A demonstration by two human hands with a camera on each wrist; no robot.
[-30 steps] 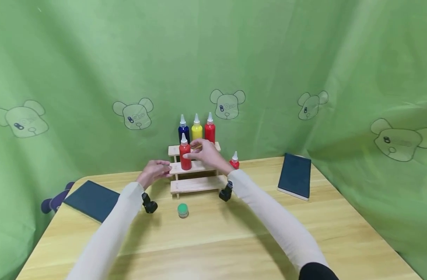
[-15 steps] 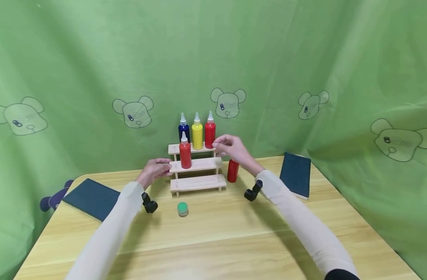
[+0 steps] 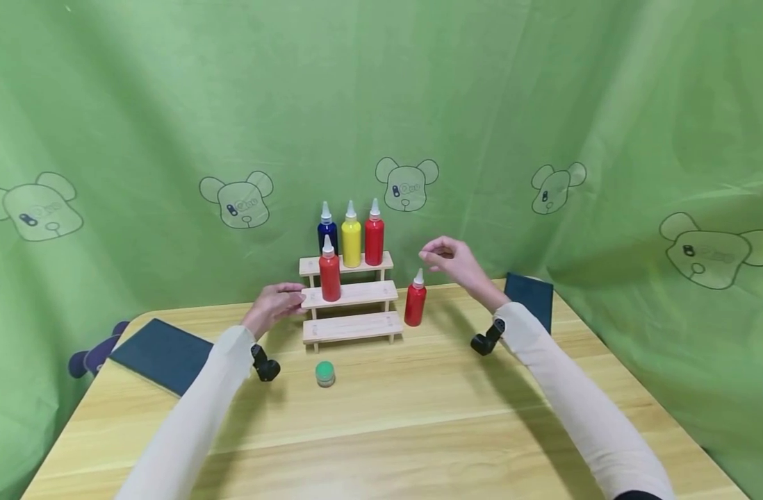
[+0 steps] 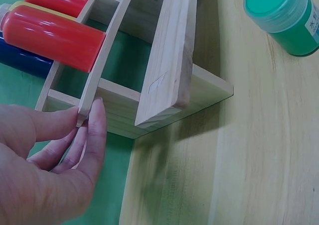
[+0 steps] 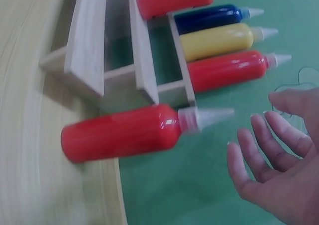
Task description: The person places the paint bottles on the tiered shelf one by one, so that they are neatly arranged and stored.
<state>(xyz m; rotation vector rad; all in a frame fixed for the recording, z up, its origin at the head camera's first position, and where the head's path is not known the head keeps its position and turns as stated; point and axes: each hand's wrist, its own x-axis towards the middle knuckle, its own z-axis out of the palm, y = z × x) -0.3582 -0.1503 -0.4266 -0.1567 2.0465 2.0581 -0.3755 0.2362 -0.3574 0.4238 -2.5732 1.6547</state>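
Note:
My left hand [image 3: 274,309] pinches the left end of the middle step of a wooden three-step rack [image 4: 172,51] between thumb and fingers. An orange-red squeeze bottle [image 3: 330,276] stands upright on that middle step, near its left end. On the top step stand a dark blue bottle [image 3: 327,232], a yellow bottle [image 3: 351,243] and a red bottle [image 3: 374,242]. Another red squeeze bottle [image 5: 122,134] with a white nozzle stands on the table right of the rack. Above and right of it, my right hand [image 3: 456,265] hovers apart from the bottle, its loosely bent fingers holding nothing.
A small jar [image 3: 325,373] with a green lid stands in front of the rack. Dark notebooks lie at the left [image 3: 162,355] and right [image 3: 531,298] of the table. A green curtain [image 3: 494,104] hangs behind the table.
My right hand has left the orange-red bottle on the middle step and moved right, past the red bottle on the table. My left hand stays at the step's end.

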